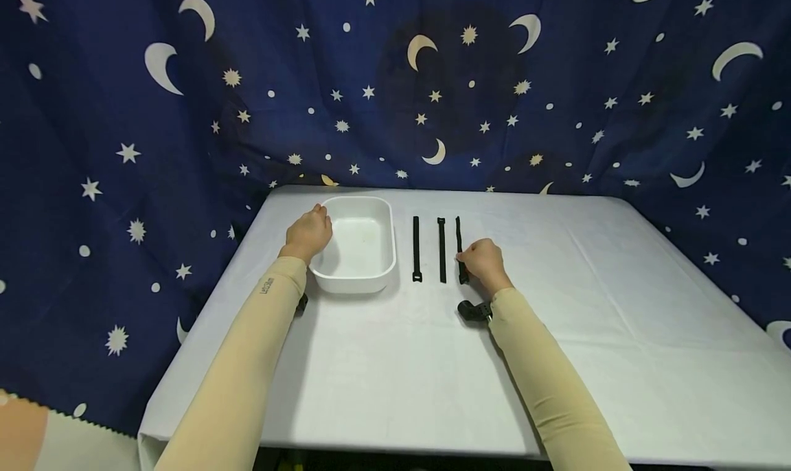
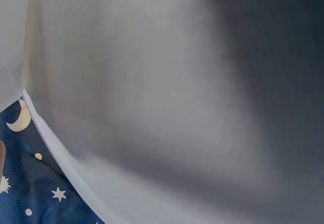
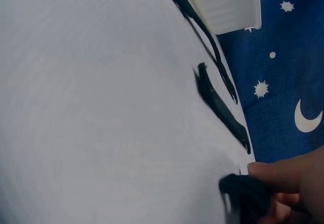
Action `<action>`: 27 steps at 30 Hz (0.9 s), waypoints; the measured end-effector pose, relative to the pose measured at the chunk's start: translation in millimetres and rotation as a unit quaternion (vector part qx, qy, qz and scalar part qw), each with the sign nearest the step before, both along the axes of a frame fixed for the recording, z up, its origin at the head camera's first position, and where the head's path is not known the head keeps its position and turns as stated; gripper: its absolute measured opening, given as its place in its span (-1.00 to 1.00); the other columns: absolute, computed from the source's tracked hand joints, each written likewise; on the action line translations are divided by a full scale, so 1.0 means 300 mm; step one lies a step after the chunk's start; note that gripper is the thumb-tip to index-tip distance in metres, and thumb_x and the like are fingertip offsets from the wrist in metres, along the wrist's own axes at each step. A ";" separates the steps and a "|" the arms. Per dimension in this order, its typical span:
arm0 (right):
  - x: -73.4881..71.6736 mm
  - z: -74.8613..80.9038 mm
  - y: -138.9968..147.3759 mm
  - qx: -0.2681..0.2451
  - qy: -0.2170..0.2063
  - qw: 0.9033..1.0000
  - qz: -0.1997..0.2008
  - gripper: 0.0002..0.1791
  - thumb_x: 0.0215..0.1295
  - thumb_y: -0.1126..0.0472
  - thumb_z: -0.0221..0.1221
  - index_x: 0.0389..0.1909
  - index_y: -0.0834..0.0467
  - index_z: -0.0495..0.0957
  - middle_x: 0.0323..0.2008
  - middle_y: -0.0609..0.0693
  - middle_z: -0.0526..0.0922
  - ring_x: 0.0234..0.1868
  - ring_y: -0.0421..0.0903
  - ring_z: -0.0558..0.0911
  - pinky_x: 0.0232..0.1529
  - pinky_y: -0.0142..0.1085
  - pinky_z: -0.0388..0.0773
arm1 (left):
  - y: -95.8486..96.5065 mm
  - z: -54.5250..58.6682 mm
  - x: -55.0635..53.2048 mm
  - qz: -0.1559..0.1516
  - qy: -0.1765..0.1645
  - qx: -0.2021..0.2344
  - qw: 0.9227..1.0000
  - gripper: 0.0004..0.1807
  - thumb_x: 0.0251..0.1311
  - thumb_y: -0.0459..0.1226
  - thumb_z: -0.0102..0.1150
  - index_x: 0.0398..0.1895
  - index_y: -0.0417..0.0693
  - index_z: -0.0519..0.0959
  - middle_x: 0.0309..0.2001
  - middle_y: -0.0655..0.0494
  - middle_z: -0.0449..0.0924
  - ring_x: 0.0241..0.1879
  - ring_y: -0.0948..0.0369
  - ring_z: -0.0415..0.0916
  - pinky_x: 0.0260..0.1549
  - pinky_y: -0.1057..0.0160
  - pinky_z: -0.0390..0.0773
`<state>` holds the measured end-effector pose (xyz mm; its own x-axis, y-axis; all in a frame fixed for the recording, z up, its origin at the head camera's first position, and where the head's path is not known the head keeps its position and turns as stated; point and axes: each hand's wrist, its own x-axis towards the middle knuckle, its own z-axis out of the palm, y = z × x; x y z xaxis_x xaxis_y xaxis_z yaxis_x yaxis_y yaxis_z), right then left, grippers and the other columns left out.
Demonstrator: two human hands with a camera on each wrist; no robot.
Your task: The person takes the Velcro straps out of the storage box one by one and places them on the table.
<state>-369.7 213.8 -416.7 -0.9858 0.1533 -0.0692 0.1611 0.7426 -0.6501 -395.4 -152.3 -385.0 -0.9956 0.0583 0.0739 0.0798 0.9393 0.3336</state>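
A white plastic bin (image 1: pixel 355 283) sits on the table's left half, its inside bare. My left hand (image 1: pixel 309 234) grips the bin's left rim, fingers curled over it; the left wrist view has only a blurred pale surface and no fingers. Three black cable straps with a slotted head lie in a row right of the bin: the left strap (image 1: pixel 417 248), the middle strap (image 1: pixel 441 250) and the right strap (image 1: pixel 459 234). With thumb and fingers my right hand (image 1: pixel 485 261) pinches the right strap near its head end. In the right wrist view that strap (image 3: pixel 246 191) bulges beside the thumb.
A white cloth (image 1: pixel 383 375) covers the table. Behind and to the sides hangs a dark blue curtain (image 1: pixel 383 134) with moons and stars. A black wrist-worn device (image 1: pixel 474 311) juts out under my right wrist.
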 end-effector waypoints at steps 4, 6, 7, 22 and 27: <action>0.007 0.006 -0.006 0.017 0.010 1.000 0.004 -0.70 0.35 0.15 0.25 -0.53 0.26 0.64 -0.74 -0.05 0.53 -0.61 -0.13 0.48 -0.59 -0.36 0.41 | -0.001 0.000 -0.001 0.001 0.001 -0.002 1.000 -0.41 0.54 -0.15 -0.39 0.49 -0.27 0.22 0.54 -0.20 0.13 0.46 -0.16 0.24 0.33 -0.19 0.41; 0.009 0.007 -0.007 0.026 0.015 1.000 0.004 -0.70 0.34 0.15 0.26 -0.54 0.26 0.64 -0.73 -0.06 0.52 -0.61 -0.13 0.48 -0.59 -0.37 0.41 | 0.000 0.000 -0.001 0.002 0.000 -0.003 1.000 -0.41 0.54 -0.15 -0.39 0.49 -0.27 0.22 0.54 -0.20 0.13 0.47 -0.15 0.23 0.34 -0.19 0.40; 0.009 0.006 -0.007 0.031 0.017 0.999 0.005 -0.70 0.33 0.15 0.26 -0.53 0.26 0.65 -0.71 -0.07 0.52 -0.60 -0.13 0.48 -0.59 -0.38 0.41 | 0.000 0.001 -0.001 0.002 -0.001 -0.003 1.000 -0.42 0.54 -0.15 -0.39 0.49 -0.27 0.22 0.54 -0.20 0.13 0.47 -0.15 0.23 0.34 -0.19 0.40; 0.028 -0.008 -0.003 0.049 0.050 0.998 -0.005 -0.68 0.30 0.16 0.30 -0.60 0.25 0.60 -0.62 0.00 0.57 -0.50 -0.07 0.51 -0.53 -0.36 0.43 | 0.008 -0.008 0.003 0.007 0.003 0.001 1.000 -0.41 0.55 -0.16 -0.42 0.51 -0.28 0.19 0.54 -0.20 0.13 0.47 -0.16 0.22 0.35 -0.20 0.39; 0.030 -0.011 -0.003 0.045 0.054 0.997 -0.012 -0.65 0.30 0.15 0.31 -0.64 0.23 0.59 -0.67 -0.03 0.55 -0.55 -0.09 0.48 -0.55 -0.36 0.42 | 0.006 -0.011 -0.005 0.005 0.005 0.001 1.000 -0.42 0.55 -0.16 -0.40 0.51 -0.28 0.19 0.54 -0.21 0.12 0.47 -0.17 0.21 0.35 -0.21 0.39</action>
